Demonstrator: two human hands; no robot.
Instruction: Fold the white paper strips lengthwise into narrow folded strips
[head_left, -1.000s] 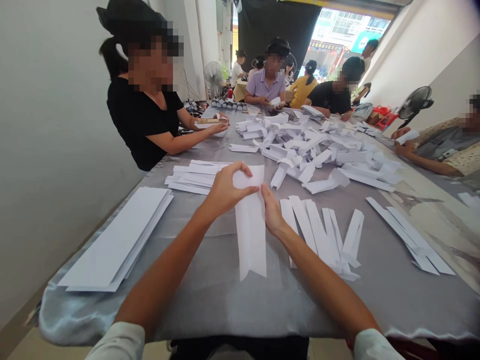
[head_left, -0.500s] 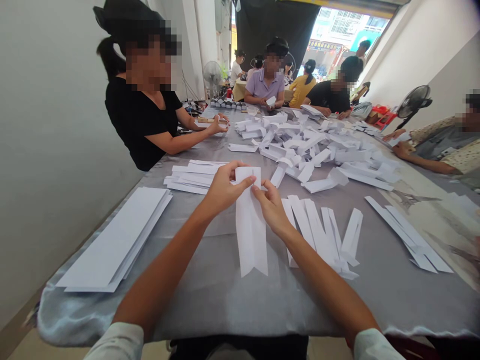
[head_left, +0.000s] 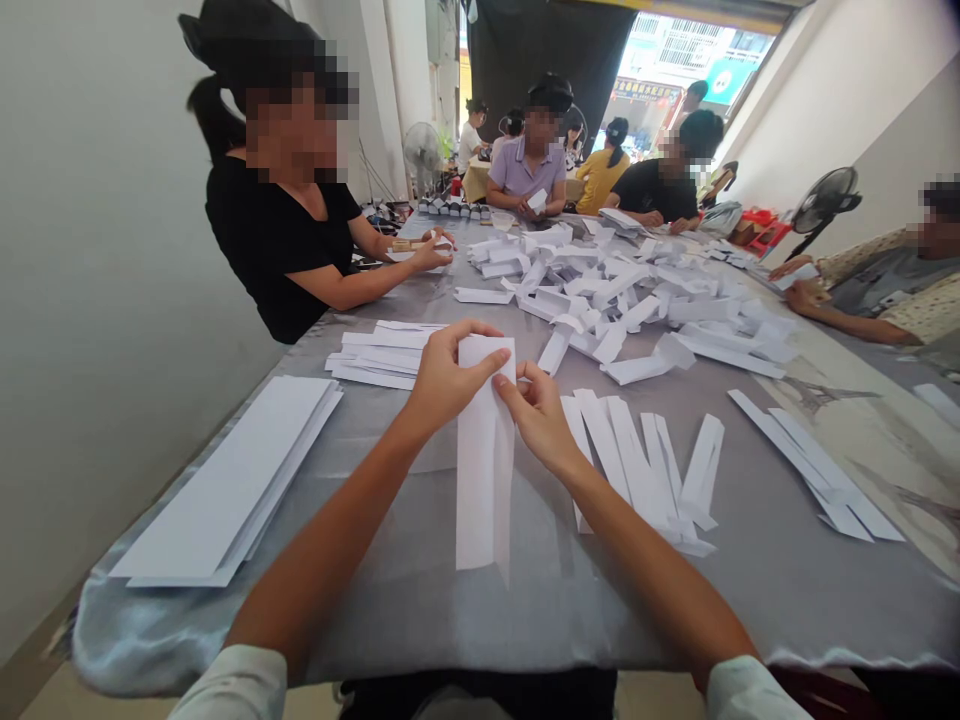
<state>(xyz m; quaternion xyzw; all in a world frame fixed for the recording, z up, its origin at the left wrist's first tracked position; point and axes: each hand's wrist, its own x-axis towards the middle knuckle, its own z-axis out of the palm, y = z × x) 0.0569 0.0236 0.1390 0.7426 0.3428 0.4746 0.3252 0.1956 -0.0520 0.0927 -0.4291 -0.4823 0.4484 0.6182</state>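
Observation:
A folded strip of white paper (head_left: 480,480) hangs from my two hands over the middle of the table, with a lengthwise crease down it. My left hand (head_left: 457,375) pinches its top, thumb across the front and fingers behind. On the right edge near the top, my right hand (head_left: 536,405) grips the paper between thumb and curled fingers. Just beyond my left hand lies a pile of folded paper strips (head_left: 375,357). Several creased strips (head_left: 622,450) lie beside my right forearm. Further left is a stack of flat white sheets (head_left: 232,470).
A large heap of folded papers (head_left: 585,280) covers the table's far middle. More strips (head_left: 814,465) lie at the right. A co-worker in black (head_left: 285,230) sits at the left edge; other people work around the far side. A fan (head_left: 825,200) stands at the back right.
The paper's lower end has swung slightly left and toward me, its right flap now turned more edge-on. Both hands keep their grip, the right shifted slightly left.

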